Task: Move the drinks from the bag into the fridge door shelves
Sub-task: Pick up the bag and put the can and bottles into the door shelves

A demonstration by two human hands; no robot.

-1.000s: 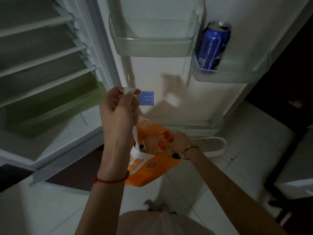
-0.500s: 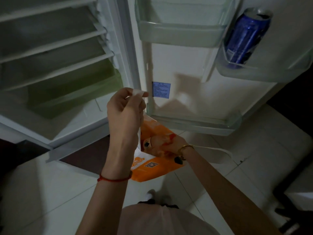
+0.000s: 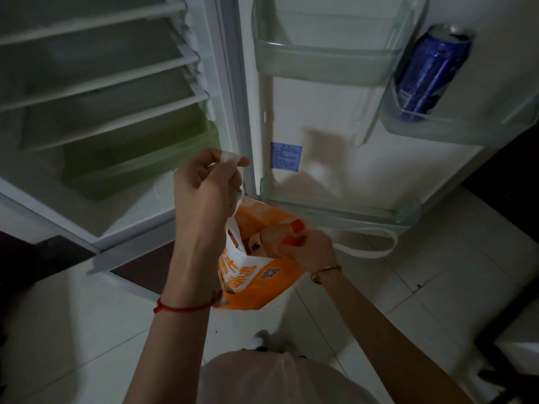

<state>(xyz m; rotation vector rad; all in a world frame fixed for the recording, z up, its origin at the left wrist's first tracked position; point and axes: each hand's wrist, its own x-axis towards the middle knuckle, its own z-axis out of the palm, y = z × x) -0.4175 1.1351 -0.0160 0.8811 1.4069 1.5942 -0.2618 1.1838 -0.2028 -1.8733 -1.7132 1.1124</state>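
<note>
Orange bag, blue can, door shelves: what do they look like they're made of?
Orange bag: looks like soft non-woven fabric or coated paper, matte, printed; it creases, and has flat white strap handles. Cannot tell which.
Blue can: metal, probably aluminium; glossy wall with highlights, silver rim.
Door shelves: clear, slightly green-tinted rigid plastic; the door shows through.

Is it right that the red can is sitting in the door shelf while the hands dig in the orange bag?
Not quite: the head view shows the can is blue, not red. It does sit in the door shelf while the hands work at the orange bag.
</note>
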